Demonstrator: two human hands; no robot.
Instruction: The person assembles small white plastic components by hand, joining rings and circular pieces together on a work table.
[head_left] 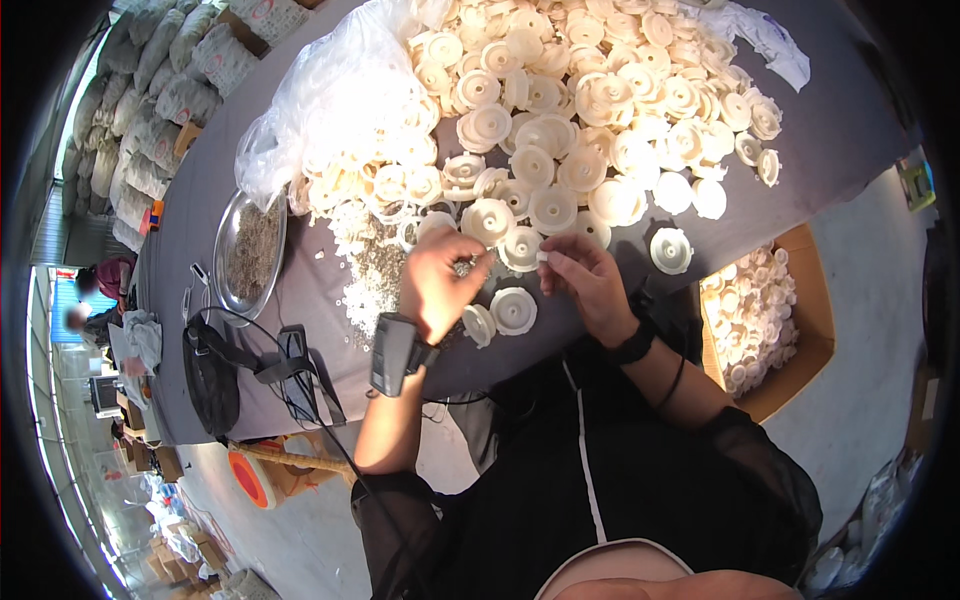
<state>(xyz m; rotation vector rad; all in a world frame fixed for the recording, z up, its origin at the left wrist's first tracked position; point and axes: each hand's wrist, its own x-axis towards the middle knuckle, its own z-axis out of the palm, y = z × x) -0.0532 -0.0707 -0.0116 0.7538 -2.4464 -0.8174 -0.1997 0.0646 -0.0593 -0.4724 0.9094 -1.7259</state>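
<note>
Two hands meet over the grey table: left hand pinches small metal bits, right hand pinches a tiny white plastic piece, light, stiff, likely slippery, best held by fingertips at its edges.

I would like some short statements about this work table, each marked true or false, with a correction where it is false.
1. A large heap of white plastic discs lies on the grey table. True.
2. The round metal tray is at the person's right. False: it lies at the left, beside the clear plastic bag.
3. The cardboard box at the right holds white discs. True.
4. The left hand rests flat on the table with nothing in it. False: it is raised and pinches small greyish pieces.
5. The right hand holds a small white piece at its fingertips. True.
</note>
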